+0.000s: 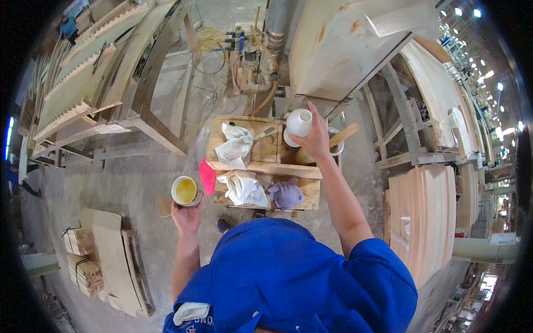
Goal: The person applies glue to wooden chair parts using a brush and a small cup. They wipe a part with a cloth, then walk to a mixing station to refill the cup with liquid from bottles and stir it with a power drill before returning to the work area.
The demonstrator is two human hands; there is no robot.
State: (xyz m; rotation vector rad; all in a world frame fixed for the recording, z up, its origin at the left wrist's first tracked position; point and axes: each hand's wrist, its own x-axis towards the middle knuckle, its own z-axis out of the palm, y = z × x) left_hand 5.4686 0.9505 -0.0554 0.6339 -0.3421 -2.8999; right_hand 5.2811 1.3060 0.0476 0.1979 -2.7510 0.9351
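My left hand (pixel 187 217) is closed round a white cup (pixel 174 192) with yellow liquid in it, held out to the left of the wooden stand. My right hand (pixel 316 140) grips a white plastic bottle (pixel 298 124) over the stand's far right part; the bottle's round mouth faces up. Beside that hand a wooden stick (pixel 345 135) leans in a pail (pixel 340 149), partly hidden by my wrist. On the stand's top (pixel 268 149) lie a white cloth (pixel 235 145) and a flat scraper-like tool (pixel 264 134). A second white cloth (pixel 242 187) and a purple cloth (pixel 286 193) lie on its lower, nearer shelf.
A pink item (pixel 207 176) hangs at the stand's left side. Wooden workbenches (pixel 158 125) stand at left, a pump with hoses (pixel 251 64) ahead, and a large pale cabinet (pixel 327 53) beyond my right hand. Stacked boards (pixel 422 222) are at right; bundled wood strips (pixel 83 272) lie lower left.
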